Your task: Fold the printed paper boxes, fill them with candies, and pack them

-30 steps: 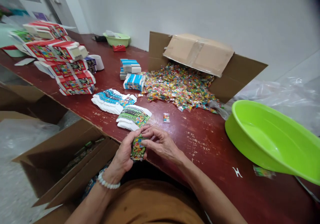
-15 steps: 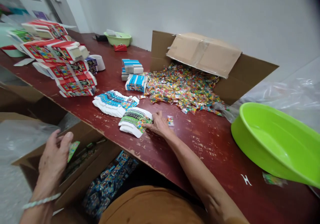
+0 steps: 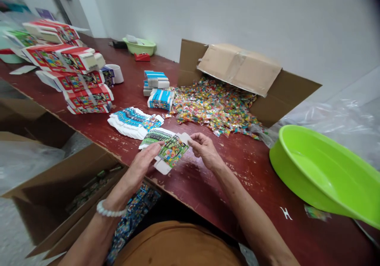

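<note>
**Green-printed carton blank [image 3: 173,151] slants between both hands**

Dark red counter [image 3: 237,187] fills the view, with a lime-green basin [image 3: 314,175] at 4 o'clock, a torn-open cardboard box [image 3: 285,94] spilling small wrapped packets [image 3: 213,107] at 1 o'clock, and stacks of red printed cartons [image 3: 86,97] at 10 o'clock. A pile of flat printed blanks [image 3: 154,137] lies just behind the held one, which hovers above the counter, its long axis running from 7 to 1 o'clock. The right hand [image 3: 206,151] pinches its upper end between thumb and fingers. The half-open left hand [image 3: 142,167] is nearer its lower end, fingers against its edge; whether they grip, I cannot tell.
</note>
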`<move>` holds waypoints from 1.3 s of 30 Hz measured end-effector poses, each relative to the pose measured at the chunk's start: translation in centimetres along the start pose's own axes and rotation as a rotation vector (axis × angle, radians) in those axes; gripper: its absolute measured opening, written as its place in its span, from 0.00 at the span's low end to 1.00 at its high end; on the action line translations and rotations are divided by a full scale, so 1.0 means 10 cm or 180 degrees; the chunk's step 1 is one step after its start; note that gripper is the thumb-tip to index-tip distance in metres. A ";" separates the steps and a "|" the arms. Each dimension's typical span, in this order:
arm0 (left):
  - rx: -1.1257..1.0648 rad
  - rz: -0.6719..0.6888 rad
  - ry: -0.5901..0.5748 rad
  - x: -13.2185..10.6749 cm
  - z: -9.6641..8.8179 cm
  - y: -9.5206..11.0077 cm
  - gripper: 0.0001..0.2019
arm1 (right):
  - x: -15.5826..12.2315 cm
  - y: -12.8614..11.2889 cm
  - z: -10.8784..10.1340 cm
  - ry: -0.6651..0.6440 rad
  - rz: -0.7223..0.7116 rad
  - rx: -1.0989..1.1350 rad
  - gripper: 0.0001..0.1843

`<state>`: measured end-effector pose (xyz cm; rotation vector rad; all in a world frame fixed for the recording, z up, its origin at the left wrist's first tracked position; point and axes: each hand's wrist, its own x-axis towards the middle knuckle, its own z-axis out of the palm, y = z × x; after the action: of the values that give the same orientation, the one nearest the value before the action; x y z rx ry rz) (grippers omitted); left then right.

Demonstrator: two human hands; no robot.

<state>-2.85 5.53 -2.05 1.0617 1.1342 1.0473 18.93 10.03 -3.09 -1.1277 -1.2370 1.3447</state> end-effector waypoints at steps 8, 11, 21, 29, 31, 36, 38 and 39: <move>-0.1309 -0.1272 -0.1205 -0.05 0.25 -0.08 0.23 | -0.28 -0.07 0.06 -0.0088 -0.1004 -0.0881 0.16; -0.1286 -0.1025 -0.0958 -0.02 0.35 -0.15 0.20 | -0.33 -0.02 0.09 -0.0142 -0.1203 -0.1542 0.16; -0.0007 0.0398 0.0239 0.36 0.57 -0.33 0.29 | -0.26 0.25 -0.10 -0.0246 -0.0689 -0.1805 0.10; -0.0862 0.0012 -0.0055 0.30 0.29 -0.01 0.30 | -0.35 0.10 -0.26 0.0496 -0.0828 -0.2207 0.12; -0.1034 -0.0272 -0.0410 0.19 0.29 0.00 0.28 | -0.38 -0.07 -0.11 0.0479 -0.1256 -0.2003 0.12; -0.1035 -0.0190 -0.0537 0.00 0.38 -0.12 0.22 | -0.41 -0.33 0.17 -0.0131 -0.1945 -0.2187 0.12; -0.0834 -0.0249 -0.0694 -0.04 0.39 -0.13 0.24 | -0.41 -0.34 0.17 -0.0274 -0.1823 -0.2243 0.11; -0.0750 -0.0305 -0.0790 -0.05 0.39 -0.13 0.26 | -0.41 -0.33 0.14 -0.0338 -0.1674 -0.2180 0.10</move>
<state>1.07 4.41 -2.79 0.9120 0.8315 0.9195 18.19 5.93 0.40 -1.0645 -1.9890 0.5922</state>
